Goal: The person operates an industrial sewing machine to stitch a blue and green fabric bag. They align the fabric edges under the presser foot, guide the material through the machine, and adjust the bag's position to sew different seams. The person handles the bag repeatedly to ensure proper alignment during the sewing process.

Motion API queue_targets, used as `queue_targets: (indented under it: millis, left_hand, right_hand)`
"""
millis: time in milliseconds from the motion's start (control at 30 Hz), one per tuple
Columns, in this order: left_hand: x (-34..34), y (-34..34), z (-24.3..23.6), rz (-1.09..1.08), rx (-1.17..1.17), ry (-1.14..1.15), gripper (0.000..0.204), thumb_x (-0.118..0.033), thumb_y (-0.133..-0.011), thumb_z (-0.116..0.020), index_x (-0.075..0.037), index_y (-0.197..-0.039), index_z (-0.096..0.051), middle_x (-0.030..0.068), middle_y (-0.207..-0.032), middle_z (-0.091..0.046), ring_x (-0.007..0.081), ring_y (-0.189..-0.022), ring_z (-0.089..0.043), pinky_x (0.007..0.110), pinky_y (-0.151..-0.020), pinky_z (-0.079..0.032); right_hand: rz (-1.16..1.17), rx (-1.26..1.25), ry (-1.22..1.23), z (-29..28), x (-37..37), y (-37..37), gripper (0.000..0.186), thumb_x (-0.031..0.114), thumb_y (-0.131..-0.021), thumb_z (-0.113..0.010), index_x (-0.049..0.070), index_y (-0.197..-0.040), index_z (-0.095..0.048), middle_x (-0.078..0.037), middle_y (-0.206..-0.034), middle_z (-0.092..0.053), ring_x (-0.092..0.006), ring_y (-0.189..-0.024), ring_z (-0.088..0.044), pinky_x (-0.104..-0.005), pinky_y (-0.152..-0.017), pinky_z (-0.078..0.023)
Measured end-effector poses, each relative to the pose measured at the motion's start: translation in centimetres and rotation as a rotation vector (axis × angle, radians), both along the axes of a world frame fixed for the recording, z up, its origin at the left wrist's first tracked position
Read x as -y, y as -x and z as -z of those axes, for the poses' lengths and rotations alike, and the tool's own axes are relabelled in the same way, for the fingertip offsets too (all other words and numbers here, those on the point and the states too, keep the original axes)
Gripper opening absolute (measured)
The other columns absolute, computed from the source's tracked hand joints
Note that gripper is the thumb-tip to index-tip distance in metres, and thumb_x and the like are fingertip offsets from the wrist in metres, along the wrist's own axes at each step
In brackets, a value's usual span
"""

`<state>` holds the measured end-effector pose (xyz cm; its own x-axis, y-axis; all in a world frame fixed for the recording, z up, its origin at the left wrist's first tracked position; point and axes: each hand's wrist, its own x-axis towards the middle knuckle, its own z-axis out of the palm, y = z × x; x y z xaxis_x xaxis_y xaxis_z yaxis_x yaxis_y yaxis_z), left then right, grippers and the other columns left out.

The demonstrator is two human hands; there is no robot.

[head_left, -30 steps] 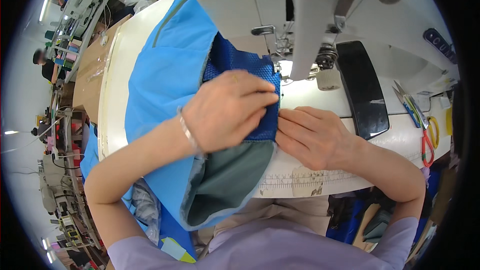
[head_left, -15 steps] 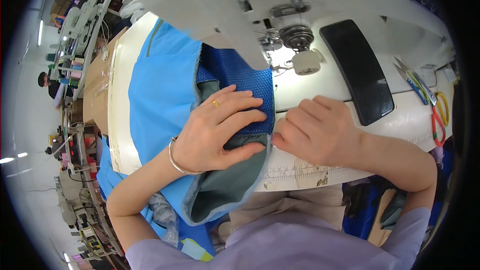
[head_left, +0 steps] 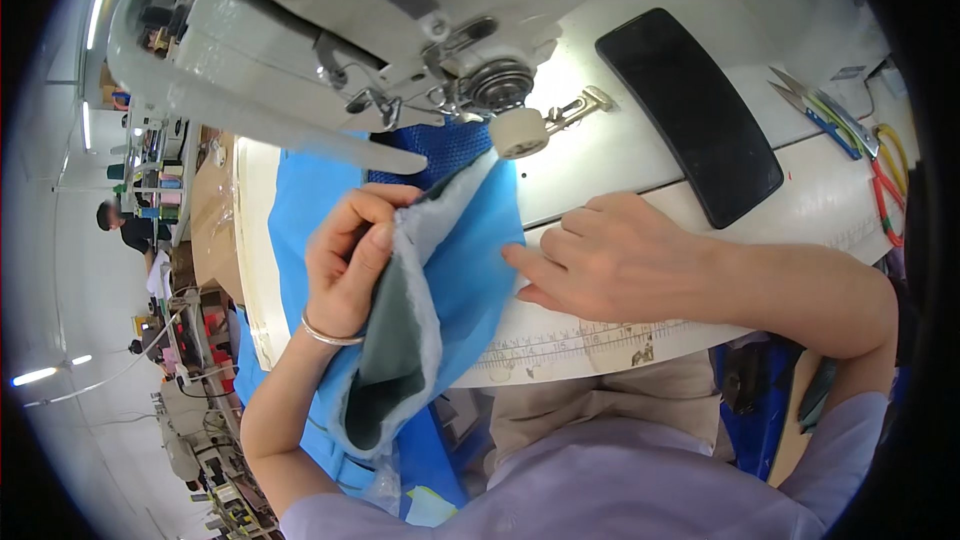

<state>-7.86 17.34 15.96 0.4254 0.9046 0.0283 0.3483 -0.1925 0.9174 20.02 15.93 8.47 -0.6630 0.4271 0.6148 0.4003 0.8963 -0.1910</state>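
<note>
A bright blue fabric piece lies under the sewing machine's head, with dark blue mesh showing behind it. Its grey-green lining is folded up, bordered by a pale, fuzzy raw edge. My left hand, with a bangle at its wrist, pinches this raised edge between thumb and fingers. My right hand rests on the white table, its index fingertip at the blue fabric's right edge. Its thumb and index finger are apart with nothing between them; the other fingers are curled.
The sewing machine overhangs the fabric, with a presser mechanism beside a round white knob. A black phone lies to the right. Farther right are scissors with red and yellow handles. A ruler strip runs along the table's front edge.
My left hand went from lying flat on the fabric to pinching its edge and lifting it over. Blue cloth now covers part of the mesh. My right hand's fingers have loosened from the edge.
</note>
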Motion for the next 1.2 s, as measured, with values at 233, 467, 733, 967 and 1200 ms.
queue_targets:
  millis: [233, 467, 733, 967, 1200]
  left_hand:
    - [0.1, -1.0, -0.3, 0.094, -0.042, -0.071, 0.015, -0.015, -0.101, -0.058, -0.001, -0.097, -0.058, 0.0217, -0.129, -0.065, 0.0178, -0.108, -0.059, 0.035, -0.103, -0.044]
    - [0.9, -2.9, 1.8, 0.371, -0.454, -0.48, 0.016, -0.003, -0.088, -0.065, -0.004, -0.104, -0.066, 0.0142, -0.122, -0.071, 0.0333, -0.116, -0.066, 0.054, -0.111, -0.043]
    - [1.1, -3.3, 2.4, 0.425, -0.571, -0.72, 0.036, -0.005, -0.082, -0.073, -0.004, -0.118, -0.07, 0.0115, -0.129, -0.067, 0.0315, -0.119, -0.064, 0.052, -0.109, -0.045]
    - [1.2, -2.8, 2.8, 0.428, -0.553, -0.744, 0.037, -0.005, -0.082, -0.072, -0.007, -0.119, -0.071, 0.0114, -0.132, -0.066, 0.0315, -0.126, -0.061, 0.05, -0.112, -0.044]
    - [0.1, -2.6, 3.4, 0.421, -0.446, -0.767, 0.035, -0.006, -0.083, -0.07, -0.006, -0.118, -0.071, 0.0115, -0.13, -0.066, 0.0329, -0.122, -0.062, 0.05, -0.108, -0.047]
  right_hand:
    - [-0.053, 0.203, -0.078, -0.2, 0.5, -0.6, 0.028, 0.025, -0.083, -0.076, -0.002, -0.09, -0.073, 0.001, -0.058, -0.054, -0.0118, -0.05, -0.057, -0.0266, -0.045, -0.043]
    - [-0.107, 0.132, -0.163, -0.6, 0.4, -0.7, 0.015, 0.015, -0.058, -0.067, 0.005, -0.057, -0.056, -0.002, -0.054, -0.048, -0.0139, -0.049, -0.057, -0.0302, -0.04, -0.041]
    - [-0.086, 0.089, -0.19, -0.3, 0.3, -0.5, 0.019, 0.013, -0.073, -0.071, 0.005, -0.062, -0.058, -0.001, -0.058, -0.048, -0.0124, -0.051, -0.052, -0.0293, -0.044, -0.039]
    - [-0.089, 0.142, -0.186, -0.8, 0.3, -0.6, 0.017, 0.016, -0.082, -0.072, 0.005, -0.074, -0.062, 0.001, -0.063, -0.049, -0.0114, -0.053, -0.051, -0.028, -0.047, -0.038]
    - [-0.068, 0.17, -0.185, -1.2, -0.2, -0.6, 0.016, 0.017, -0.083, -0.072, 0.003, -0.083, -0.065, 0.001, -0.065, -0.049, -0.011, -0.055, -0.052, -0.0271, -0.049, -0.039]
